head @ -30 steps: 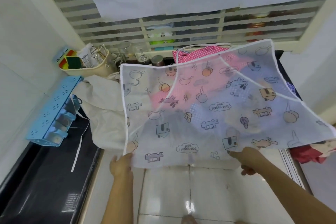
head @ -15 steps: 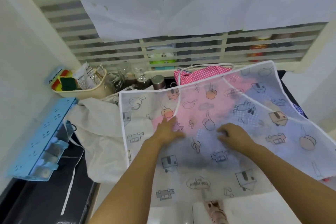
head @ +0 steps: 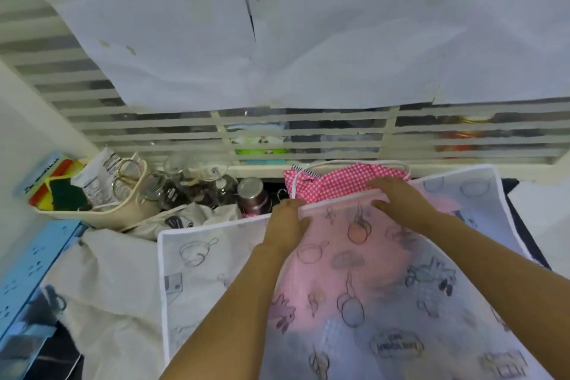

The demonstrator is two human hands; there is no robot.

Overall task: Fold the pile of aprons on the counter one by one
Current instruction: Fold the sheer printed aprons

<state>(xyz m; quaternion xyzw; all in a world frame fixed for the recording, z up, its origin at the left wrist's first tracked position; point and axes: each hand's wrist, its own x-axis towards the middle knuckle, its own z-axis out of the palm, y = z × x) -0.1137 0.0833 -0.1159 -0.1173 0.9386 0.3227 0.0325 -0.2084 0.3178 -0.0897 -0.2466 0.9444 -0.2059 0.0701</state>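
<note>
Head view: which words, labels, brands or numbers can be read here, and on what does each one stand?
None can be read for sure.
apron: letters in a printed speech bubble, too blurred to read.
packet: printed label, too small to read.
box: dark letters on its side, too blurred to read.

No lettering is fully legible.

- **Printed apron (head: 354,271):** a speech-bubble motif (head: 396,345) near its lower edge carries two short lines of dark letters. They are blurred and apparently reversed (seen through the sheer cloth), and cannot be read.
- **White packet (head: 95,179):** it stands in the cream basket (head: 123,213) and bears a block of fine black print, too small to read.
- **Blue box (head: 37,176):** it stands against the left wall with dark lettering along its edge, blurred and unreadable.
</note>
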